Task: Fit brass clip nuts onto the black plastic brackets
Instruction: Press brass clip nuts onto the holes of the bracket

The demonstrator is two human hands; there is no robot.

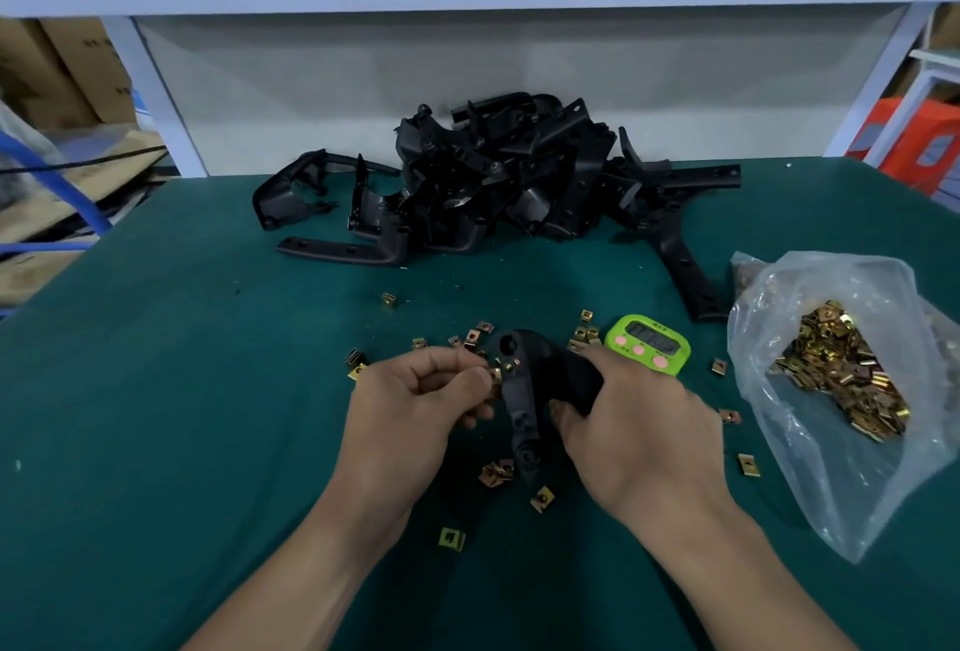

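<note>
Right hand (639, 422) is gripping the black bracket (522, 406) at centre frame, long axis running top to bottom, while the left hand (415, 401) is pinching a brass clip nut (496, 374) against its left edge.

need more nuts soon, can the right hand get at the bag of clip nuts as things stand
Probably, once freed: the right hand grips the black bracket, but the bag lies to its right on the mat with only a loose clip nut between them.

No legible text or numbers
</note>
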